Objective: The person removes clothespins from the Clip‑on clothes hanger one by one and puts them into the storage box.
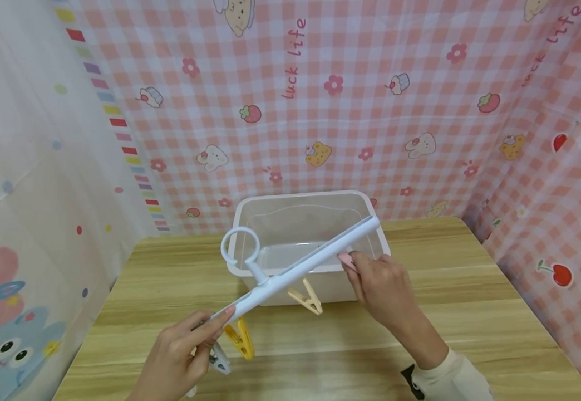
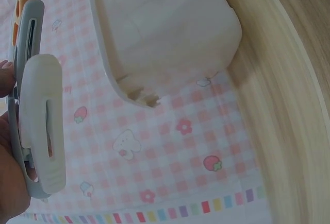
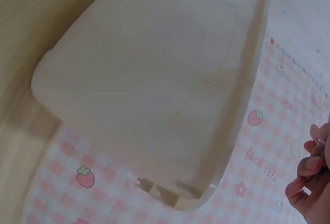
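Note:
A pale blue clip hanger [image 1: 290, 274] with an open-ring hook [image 1: 241, 245] slants up to the right in the head view. Its lower left end is held by my left hand [image 1: 180, 348], index finger along the bar. My right hand [image 1: 382, 284] pinches a pink clip [image 1: 348, 260] just under the bar's upper part. Below the bar hang a cream clip [image 1: 306, 298], a yellow clip [image 1: 241, 338] and a grey clip [image 1: 220, 359]. The left wrist view has a white clip [image 2: 44, 126] close up beside my left hand. Fingers of my right hand [image 3: 314, 177] edge into the right wrist view.
Behind the hanger a whitish plastic bin [image 1: 235, 262] stands on the wood-grain table [image 1: 446, 312], and the bar overlaps its opening. A pink checked cloth [image 1: 270, 139] hangs right behind the table, with more cloth at both sides.

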The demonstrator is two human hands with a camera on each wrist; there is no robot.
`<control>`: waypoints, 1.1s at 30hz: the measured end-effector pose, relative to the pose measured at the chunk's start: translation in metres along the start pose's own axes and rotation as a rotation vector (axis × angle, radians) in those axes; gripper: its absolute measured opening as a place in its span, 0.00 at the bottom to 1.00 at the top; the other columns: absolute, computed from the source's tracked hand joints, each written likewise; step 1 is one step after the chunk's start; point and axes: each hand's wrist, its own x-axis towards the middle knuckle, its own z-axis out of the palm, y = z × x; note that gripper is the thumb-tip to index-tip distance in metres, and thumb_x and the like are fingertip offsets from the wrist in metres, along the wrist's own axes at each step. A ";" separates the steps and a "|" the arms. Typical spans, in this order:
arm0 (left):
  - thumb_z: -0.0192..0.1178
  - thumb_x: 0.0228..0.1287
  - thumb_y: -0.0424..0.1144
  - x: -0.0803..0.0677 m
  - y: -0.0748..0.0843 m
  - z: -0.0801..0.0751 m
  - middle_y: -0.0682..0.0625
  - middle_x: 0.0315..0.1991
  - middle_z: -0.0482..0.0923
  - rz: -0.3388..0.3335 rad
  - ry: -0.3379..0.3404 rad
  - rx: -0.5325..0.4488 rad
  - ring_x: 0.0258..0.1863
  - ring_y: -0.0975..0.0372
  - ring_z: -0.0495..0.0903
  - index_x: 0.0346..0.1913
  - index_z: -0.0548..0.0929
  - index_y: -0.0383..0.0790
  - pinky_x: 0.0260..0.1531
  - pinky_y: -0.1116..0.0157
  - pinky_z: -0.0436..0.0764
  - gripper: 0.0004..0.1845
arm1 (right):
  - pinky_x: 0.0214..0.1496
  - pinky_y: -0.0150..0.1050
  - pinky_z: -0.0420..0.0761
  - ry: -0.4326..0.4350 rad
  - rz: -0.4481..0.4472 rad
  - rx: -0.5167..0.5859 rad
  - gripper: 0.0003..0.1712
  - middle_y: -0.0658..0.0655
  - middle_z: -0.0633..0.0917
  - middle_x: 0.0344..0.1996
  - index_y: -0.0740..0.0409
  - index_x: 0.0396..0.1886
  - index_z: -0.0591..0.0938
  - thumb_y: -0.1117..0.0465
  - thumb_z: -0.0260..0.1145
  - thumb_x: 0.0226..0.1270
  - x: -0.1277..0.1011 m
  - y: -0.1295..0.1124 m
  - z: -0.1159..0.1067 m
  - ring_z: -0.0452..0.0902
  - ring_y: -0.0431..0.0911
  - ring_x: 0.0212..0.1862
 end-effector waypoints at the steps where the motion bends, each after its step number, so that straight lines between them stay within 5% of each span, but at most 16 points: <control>1: 0.40 0.82 0.45 0.000 0.000 0.000 0.52 0.33 0.82 -0.003 -0.003 0.000 0.23 0.79 0.54 0.66 0.82 0.45 0.20 0.86 0.60 0.23 | 0.18 0.35 0.66 0.006 -0.005 -0.010 0.29 0.46 0.68 0.11 0.61 0.31 0.77 0.47 0.42 0.85 0.000 0.000 0.001 0.57 0.38 0.13; 5: 0.39 0.82 0.46 -0.001 0.001 0.000 0.54 0.33 0.81 -0.031 -0.024 0.013 0.23 0.79 0.55 0.67 0.81 0.47 0.21 0.86 0.62 0.24 | 0.18 0.36 0.66 0.028 -0.018 -0.057 0.28 0.47 0.68 0.11 0.61 0.32 0.77 0.48 0.42 0.86 -0.001 0.000 0.003 0.57 0.38 0.12; 12: 0.41 0.81 0.42 0.000 0.002 0.005 0.49 0.33 0.83 0.041 0.008 -0.049 0.23 0.77 0.62 0.66 0.80 0.42 0.23 0.85 0.66 0.23 | 0.19 0.37 0.66 0.135 -0.017 -0.096 0.23 0.54 0.80 0.16 0.66 0.37 0.82 0.53 0.51 0.83 -0.001 0.002 0.006 0.61 0.42 0.11; 16: 0.42 0.81 0.42 -0.001 0.003 0.004 0.49 0.33 0.83 0.028 0.030 -0.056 0.23 0.77 0.61 0.65 0.81 0.41 0.23 0.85 0.65 0.22 | 0.20 0.38 0.67 0.163 -0.014 -0.067 0.24 0.54 0.81 0.15 0.67 0.39 0.84 0.52 0.52 0.83 0.000 0.005 0.007 0.64 0.43 0.11; 25: 0.43 0.81 0.45 -0.005 0.000 -0.006 0.48 0.32 0.83 -0.021 0.042 -0.030 0.22 0.80 0.54 0.66 0.81 0.43 0.20 0.86 0.61 0.22 | 0.22 0.45 0.72 0.120 0.097 -0.025 0.26 0.62 0.85 0.18 0.69 0.39 0.84 0.51 0.51 0.83 -0.004 0.017 0.003 0.75 0.51 0.14; 33: 0.44 0.81 0.45 -0.008 -0.001 -0.011 0.47 0.32 0.84 -0.057 0.079 -0.013 0.21 0.79 0.60 0.62 0.84 0.39 0.19 0.86 0.64 0.22 | 0.14 0.50 0.68 0.108 0.196 0.013 0.29 0.62 0.78 0.12 0.66 0.36 0.83 0.47 0.50 0.82 -0.003 0.035 0.003 0.70 0.57 0.14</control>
